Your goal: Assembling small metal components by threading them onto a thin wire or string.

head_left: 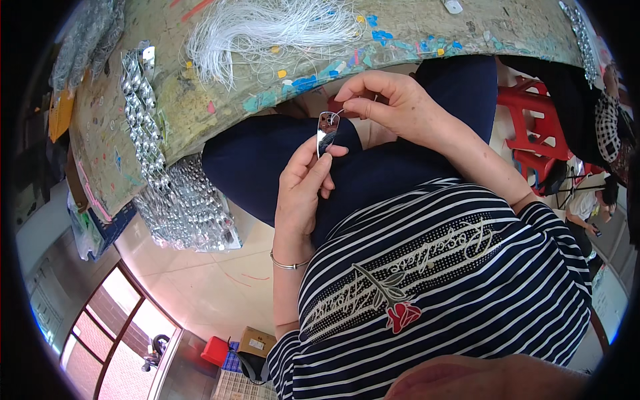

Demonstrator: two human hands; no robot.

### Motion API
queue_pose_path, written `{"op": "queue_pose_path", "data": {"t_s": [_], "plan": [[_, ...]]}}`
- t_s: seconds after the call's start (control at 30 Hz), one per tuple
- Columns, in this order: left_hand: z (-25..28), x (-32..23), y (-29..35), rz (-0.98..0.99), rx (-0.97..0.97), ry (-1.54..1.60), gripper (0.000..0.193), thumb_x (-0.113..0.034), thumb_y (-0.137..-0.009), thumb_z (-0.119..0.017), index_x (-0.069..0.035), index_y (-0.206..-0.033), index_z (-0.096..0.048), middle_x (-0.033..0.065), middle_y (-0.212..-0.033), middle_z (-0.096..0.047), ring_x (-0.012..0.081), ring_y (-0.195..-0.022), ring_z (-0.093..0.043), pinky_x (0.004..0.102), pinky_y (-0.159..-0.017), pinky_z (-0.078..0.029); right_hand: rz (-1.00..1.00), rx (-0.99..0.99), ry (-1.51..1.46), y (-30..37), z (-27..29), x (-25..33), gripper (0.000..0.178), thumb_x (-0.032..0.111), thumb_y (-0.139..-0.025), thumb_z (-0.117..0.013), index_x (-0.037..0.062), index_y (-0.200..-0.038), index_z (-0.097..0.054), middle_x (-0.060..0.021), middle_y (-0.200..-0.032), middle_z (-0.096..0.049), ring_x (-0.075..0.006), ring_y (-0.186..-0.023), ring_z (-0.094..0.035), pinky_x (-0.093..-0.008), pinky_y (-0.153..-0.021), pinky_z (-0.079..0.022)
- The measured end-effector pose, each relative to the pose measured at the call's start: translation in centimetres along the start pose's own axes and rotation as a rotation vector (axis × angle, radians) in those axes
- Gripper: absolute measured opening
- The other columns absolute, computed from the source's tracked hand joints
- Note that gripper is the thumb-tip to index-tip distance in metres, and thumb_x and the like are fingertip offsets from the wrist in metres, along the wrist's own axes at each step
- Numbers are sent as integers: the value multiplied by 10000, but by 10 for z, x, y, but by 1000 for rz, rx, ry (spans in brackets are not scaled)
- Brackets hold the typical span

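Across the top of the frame runs a worn, paint-flecked table (220, 100), with a bundle of white threads (267, 27) at upper centre and a heap of shiny silver pieces (180, 200) hanging off its edge at left. Near the middle, above the lap, the left hand (300, 193) pinches a small mirrored teardrop piece (327, 131) upright between thumb and fingers. The right hand (393, 100), just above and right, has its fingertips closed on a fine thread at the piece's top end. The thread looks thin; it could slip out or miss the hole if the piece tilts.
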State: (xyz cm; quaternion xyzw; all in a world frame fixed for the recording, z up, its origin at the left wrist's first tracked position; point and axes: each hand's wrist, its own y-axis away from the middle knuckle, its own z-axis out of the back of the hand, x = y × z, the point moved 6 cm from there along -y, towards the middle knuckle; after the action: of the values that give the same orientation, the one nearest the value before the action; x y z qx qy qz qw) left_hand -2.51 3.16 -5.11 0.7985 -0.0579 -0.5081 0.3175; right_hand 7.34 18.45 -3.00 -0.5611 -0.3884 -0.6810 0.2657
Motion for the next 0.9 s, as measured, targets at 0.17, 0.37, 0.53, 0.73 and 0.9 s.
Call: {"op": "queue_pose_path", "data": {"t_s": [0.17, 0.37, 0.53, 0.73, 0.9], "plan": [[0, 1, 0, 4, 5, 10, 329, -89, -936, -522, -37, -1260, -535, 18, -1024, -658, 15, -608, -452, 149, -524, -377, 20, 6, -7, 0, -1, 2, 143, 62, -885, -613, 4, -1013, -640, -48, -902, -657, -104, -858, -629, -237, -786, -513], [-1, 1, -1, 16, 11, -6, 328, -87, -936, -517, -32, -1259, -534, 17, -1022, -658, 15, -606, -452, 148, -522, -377, 42, 7, 14, -2, -2, 5, 149, 70, -886, -618, 6, -1019, -636, -47, -901, -656, -102, -866, -624, -237, -792, -508], [-1, 3, -1, 28, 25, 3, 331, -89, -938, -516, -31, -1263, -530, 19, -1025, -657, 15, -605, -453, 148, -520, -378, 43, 18, -28, -2, -3, 4, 150, 79, -884, -624, 12, -1017, -637, -44, -905, -656, -99, -866, -618, -238, -788, -501], [-1, 4, -2, 38, 41, 11, 337, -88, -935, -517, -23, -1266, -525, 24, -1031, -655, 16, -607, -455, 150, -520, -380, 74, 36, 13, -2, -5, 4, 150, 86, -884, -622, 23, -1019, -641, -37, -896, -660, -96, -852, -610, -241, -773, -492], [1, 4, 0, 19, 35, 39, 340, -93, -934, -520, -21, -1266, -524, 33, -1033, -657, 17, -608, -457, 151, -520, -380, 37, 23, 23, 0, -4, 3, 147, 84, -880, -625, 21, -1012, -643, -35, -883, -659, -96, -844, -609, -241, -768, -494]]}}
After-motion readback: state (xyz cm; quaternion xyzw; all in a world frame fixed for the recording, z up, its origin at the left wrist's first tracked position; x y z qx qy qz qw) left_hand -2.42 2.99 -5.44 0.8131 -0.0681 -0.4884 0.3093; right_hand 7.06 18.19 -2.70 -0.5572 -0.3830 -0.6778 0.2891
